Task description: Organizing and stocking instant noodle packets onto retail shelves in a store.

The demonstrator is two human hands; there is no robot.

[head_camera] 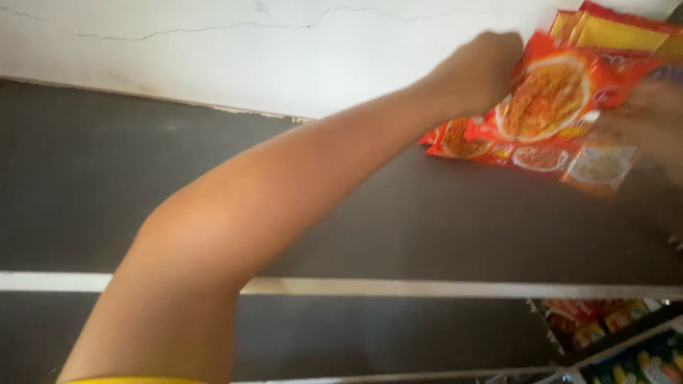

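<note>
The left hand (pixel 480 71) is closed on the top edge of a red-orange noodle packet (pixel 548 99), held upright at the back of a dark shelf (pixel 213 178) against the white wall (pixel 213 50). The right hand (pixel 651 124) is blurred at the packet's right side; its grip cannot be told. More packets (pixel 462 142) lie beneath.

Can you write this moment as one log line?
left hand: on noodle packets | right hand: touching packets, blurred | dark shelf
</note>
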